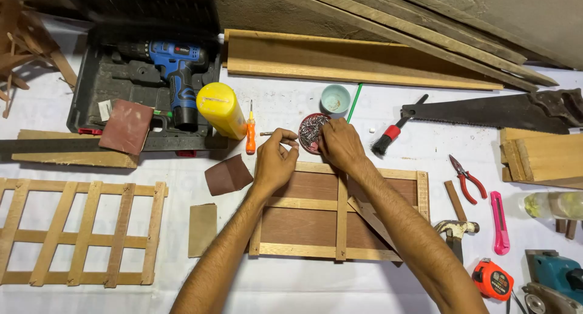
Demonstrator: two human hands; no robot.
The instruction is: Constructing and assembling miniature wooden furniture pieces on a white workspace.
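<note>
My right hand [340,145] reaches into a small round red dish of nails [310,130], fingertips among the nails. Just left of the dish, my left hand [274,161] has its fingers pinched together, seemingly on a small nail, though the nail is too small to see clearly. Both hands hover over the far edge of a brown board with a light wooden slat frame [303,226], which lies under my forearms. A short bit or nail [266,133] lies on the white cloth by my left fingers.
An orange screwdriver [250,132], yellow bottle [221,110] and blue drill in its case [176,68] sit far left. A teal cup [335,99], brush [395,129], handsaw [486,112], pliers [466,179], pink cutter [499,221], hammer [455,230] and tape measure [493,280] lie right. A lattice [79,232] lies left.
</note>
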